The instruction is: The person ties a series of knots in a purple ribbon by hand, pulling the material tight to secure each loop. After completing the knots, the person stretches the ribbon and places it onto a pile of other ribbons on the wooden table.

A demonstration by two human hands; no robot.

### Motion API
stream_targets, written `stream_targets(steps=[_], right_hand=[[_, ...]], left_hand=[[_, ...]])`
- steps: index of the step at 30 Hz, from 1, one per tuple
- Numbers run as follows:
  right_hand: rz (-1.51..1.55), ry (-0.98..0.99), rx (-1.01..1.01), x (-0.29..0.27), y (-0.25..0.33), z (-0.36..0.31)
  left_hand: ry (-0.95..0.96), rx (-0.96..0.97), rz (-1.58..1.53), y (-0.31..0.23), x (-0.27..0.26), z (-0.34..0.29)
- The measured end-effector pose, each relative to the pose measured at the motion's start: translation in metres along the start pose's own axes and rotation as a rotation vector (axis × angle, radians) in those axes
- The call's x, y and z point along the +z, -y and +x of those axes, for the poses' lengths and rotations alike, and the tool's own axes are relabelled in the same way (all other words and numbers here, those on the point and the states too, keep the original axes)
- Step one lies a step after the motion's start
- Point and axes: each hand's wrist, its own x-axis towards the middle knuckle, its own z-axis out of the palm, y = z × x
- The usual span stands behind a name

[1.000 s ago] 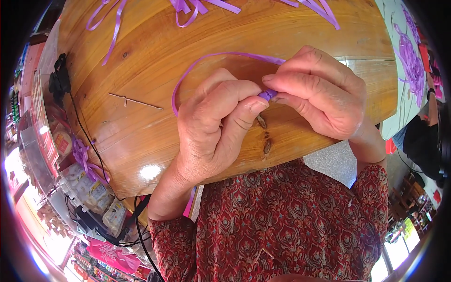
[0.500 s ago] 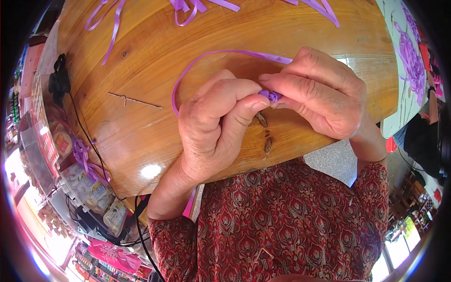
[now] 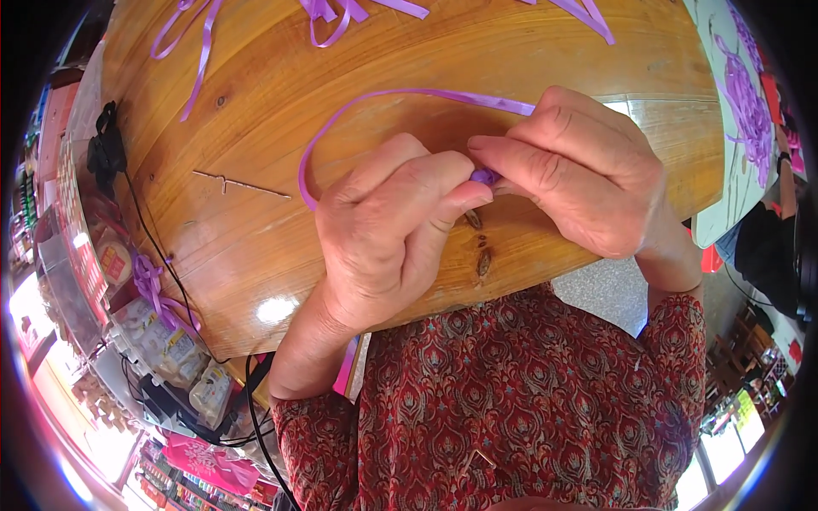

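Observation:
Between my two hands, just above the wooden table [image 3: 256, 111], is a small purple ribbon rosette [image 3: 485, 175]. My left hand [image 3: 388, 221] pinches its left side between thumb and forefinger. From the right, the thumb and forefinger of my right hand [image 3: 584, 175] close on the same little roll, and the other fingers are curled in. A long purple ribbon [image 3: 366, 97] loops across the table from one hand to the other; both its ends vanish behind my fingers. Most of the rosette is covered by my fingertips.
A thin twisted wire [image 3: 243, 184] lies on the table to the left. Purple ribbon strips [image 3: 341, 21] lie at the far edge, and more ribbon [image 3: 746, 106] is on a white surface at right. A black cable [image 3: 153, 230] runs down the left edge beside plastic bags [image 3: 162, 341].
My left hand has rolled over slightly, and its thumb now covers more of the rosette. The ribbon loop has shifted a little to the left. My right hand has barely moved.

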Motion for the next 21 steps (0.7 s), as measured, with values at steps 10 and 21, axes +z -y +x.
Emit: stream_targets(steps=[10, 21], right_hand=[[-0.166, 0.134, -0.108, -0.005, 0.005, 0.001], [-0.135, 0.190, -0.173, -0.004, 0.008, -0.003]], left_hand=[[0.049, -0.002, 0.086, -0.003, 0.001, -0.002], [0.258, -0.137, -0.127, -0.004, -0.007, -0.002]])
